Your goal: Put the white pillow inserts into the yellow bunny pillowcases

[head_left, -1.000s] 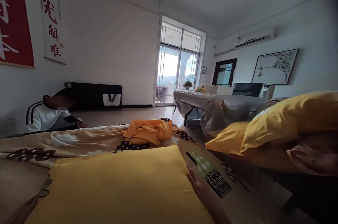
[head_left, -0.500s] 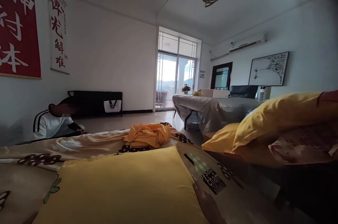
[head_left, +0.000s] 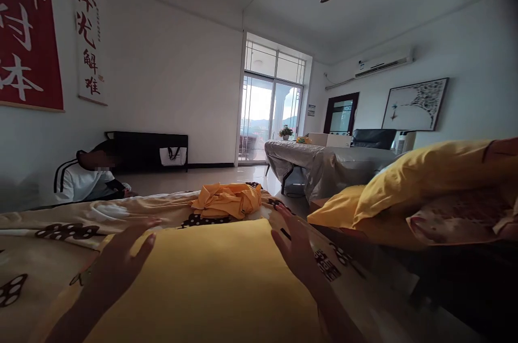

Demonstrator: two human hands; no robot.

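Observation:
A plump yellow pillow (head_left: 214, 278) lies in front of me on a bed with a beige patterned cover (head_left: 157, 216). My left hand (head_left: 123, 256) is at the pillow's far left corner, thumb and fingers apart. At the far right corner is my right hand (head_left: 292, 248), its fingers spread and pointing away from me. Both hands seem to rest on or just over the pillow's edges; whether they press on it I cannot tell. Just beyond the pillow sits a crumpled orange-yellow cloth (head_left: 226, 200).
More yellow pillows (head_left: 421, 181) are piled at the right, beside a printed bag-like item (head_left: 453, 221). A person (head_left: 83, 176) sits low beyond the bed's left side. A plastic-covered table (head_left: 324, 162) stands farther back, near a glass door (head_left: 271, 116).
Both my hands have moved forward, from the pillow's near sides to its far corners, and the fingers are now spread. The view has shifted slightly. The cloth stays in place.

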